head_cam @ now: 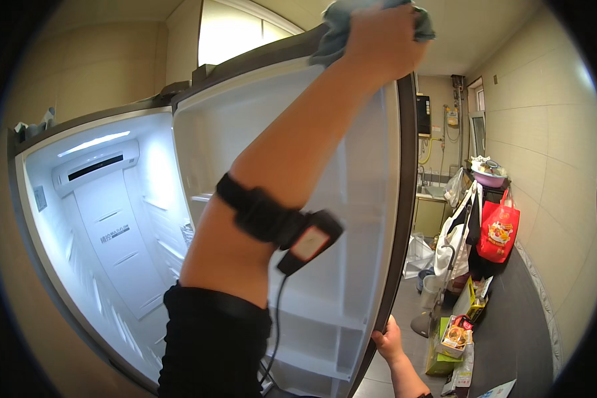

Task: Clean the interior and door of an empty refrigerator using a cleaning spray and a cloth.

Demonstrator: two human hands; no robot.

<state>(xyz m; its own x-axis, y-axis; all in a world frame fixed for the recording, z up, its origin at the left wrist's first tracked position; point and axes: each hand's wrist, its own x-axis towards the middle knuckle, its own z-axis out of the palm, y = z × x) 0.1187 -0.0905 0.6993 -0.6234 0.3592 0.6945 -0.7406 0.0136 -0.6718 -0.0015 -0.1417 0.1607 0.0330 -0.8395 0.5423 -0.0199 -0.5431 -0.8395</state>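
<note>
My left hand (pixel 385 42) is at the top outer corner of the open refrigerator door (pixel 288 119), shut on a grey-green cloth (pixel 336 37) that lies against the door's top edge. The left forearm, with a black strap and a small cabled device, crosses in front of the door's white inner side. Low on the right, my right hand (pixel 390 338) holds the door's dark outer edge, its fingers partly hidden behind it. To the left stands the lit refrigerator compartment (pixel 114 219), with ribbed side walls and no shelves or food in view.
Beyond the door, a red bag (pixel 498 231) and white bags hang by the right wall, near a pink basin (pixel 488 177). Boxes of packaged goods (pixel 456 338), a bin (pixel 430 291) and a long-handled tool stand on the floor. A sink (pixel 434 191) is at the back.
</note>
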